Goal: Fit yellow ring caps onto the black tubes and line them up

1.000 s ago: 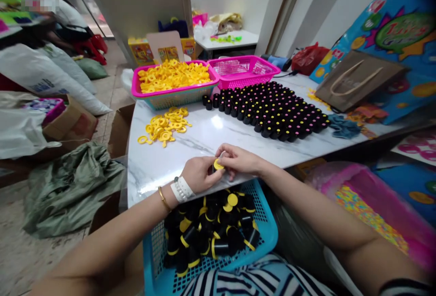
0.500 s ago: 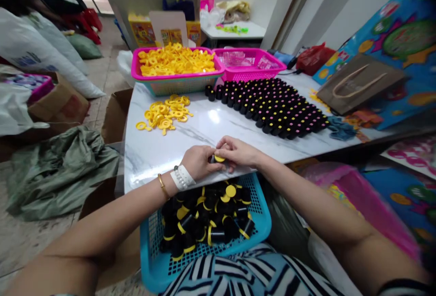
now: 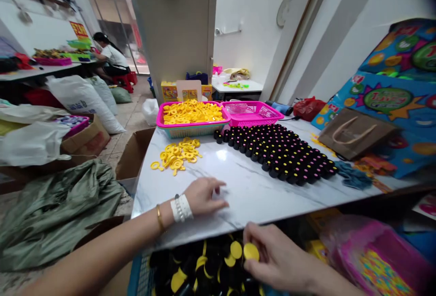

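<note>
My left hand is over the white marbled tabletop, its thumb and fingers apart with nothing between them. Lower and to the right, my right hand reaches over the blue basket below the table edge. Its thumb and fingers pinch a black cylinder with a round yellow end; most of its body is hidden. The basket holds many similar black cylinders with yellow ends. Yellow plastic ring pieces with short stems lie loose in a pile beyond my left hand.
A pink basket heaped with yellow pieces stands behind the pile, beside another pink basket. Rows of upright black cylinders fill the table's right part. Behind them sits a brown paper bag. A person sits at the far left.
My hands were together at the table edge around a yellow-ended piece. They have parted: the left is open over the table, the right has dropped to the basket. The view has tilted up.
</note>
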Tool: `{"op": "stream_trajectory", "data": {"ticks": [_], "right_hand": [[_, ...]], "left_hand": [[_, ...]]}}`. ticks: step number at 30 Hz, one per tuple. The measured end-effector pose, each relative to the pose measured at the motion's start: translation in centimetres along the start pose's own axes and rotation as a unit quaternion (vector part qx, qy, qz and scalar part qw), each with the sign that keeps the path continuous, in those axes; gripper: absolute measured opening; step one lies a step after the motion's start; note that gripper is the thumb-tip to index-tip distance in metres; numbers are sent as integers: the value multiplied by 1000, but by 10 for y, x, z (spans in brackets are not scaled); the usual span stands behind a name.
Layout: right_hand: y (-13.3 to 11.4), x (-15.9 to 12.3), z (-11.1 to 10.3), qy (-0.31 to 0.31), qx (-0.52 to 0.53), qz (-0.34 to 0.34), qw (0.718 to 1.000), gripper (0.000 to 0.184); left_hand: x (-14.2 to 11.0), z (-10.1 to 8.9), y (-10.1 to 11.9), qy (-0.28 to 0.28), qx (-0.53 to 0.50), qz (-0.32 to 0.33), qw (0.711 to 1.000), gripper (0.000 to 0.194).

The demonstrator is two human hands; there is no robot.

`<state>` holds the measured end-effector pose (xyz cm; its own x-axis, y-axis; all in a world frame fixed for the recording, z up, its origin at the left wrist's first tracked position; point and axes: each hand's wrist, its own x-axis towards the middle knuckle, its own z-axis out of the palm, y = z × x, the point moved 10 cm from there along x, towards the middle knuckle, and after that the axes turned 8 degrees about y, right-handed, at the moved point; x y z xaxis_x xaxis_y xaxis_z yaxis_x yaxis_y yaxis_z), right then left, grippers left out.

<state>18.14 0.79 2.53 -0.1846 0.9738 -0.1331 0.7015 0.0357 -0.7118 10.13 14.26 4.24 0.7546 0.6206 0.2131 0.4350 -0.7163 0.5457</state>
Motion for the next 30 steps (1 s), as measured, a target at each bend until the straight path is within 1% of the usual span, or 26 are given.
{"op": "stream_trajectory", "data": {"ticks": [2,3,5,7,9,12,14,16,19,21,22,24,26,28,29,30], "right_hand": [[8,-4,14,-41,-17,19,999,24],[12,-2,20,-50,-27,26,998,30],[17,5,28,-46,-38,31,998,39],[20,14,33,-33,-30,27,999,41],[22,20,33,-20,-15,24,999,39],[25,20,27,-4,4,20,1000,32],[27,15,21,7,13,17,1000,26],[27,8,12,16,18,11,1000,22],[20,2,-7,22,27,-19,999,17],[10,11,-28,43,34,-59,997,13],[4,21,-42,65,34,-84,994,12],[-10,54,-72,137,10,-139,981,12],[-21,104,-96,204,-26,-171,964,13],[-29,164,-108,251,-89,-170,949,14],[-31,195,-108,259,-134,-160,943,15],[-34,225,-105,257,-150,-157,942,18]], "left_hand": [[36,-27,-37,100,68,-81,989,48],[54,-38,-57,146,95,-134,976,49],[90,-47,-86,192,122,-201,953,50],[122,-45,-107,209,138,-247,936,51],[145,-40,-119,215,151,-273,925,53],[163,-35,-125,214,165,-283,920,49],[163,-34,-124,208,173,-276,922,41],[152,-32,-118,195,181,-259,929,33],[117,-26,-100,164,190,-220,943,24],[88,-20,-82,149,193,-179,953,21],[75,-18,-72,149,191,-153,958,20],[54,-16,-59,159,179,-118,964,18],[43,-18,-53,176,153,-101,967,19],[42,-20,-51,180,119,-81,973,22],[44,-20,-49,172,98,-63,978,24],[46,-19,-46,159,76,-38,984,26]]}}
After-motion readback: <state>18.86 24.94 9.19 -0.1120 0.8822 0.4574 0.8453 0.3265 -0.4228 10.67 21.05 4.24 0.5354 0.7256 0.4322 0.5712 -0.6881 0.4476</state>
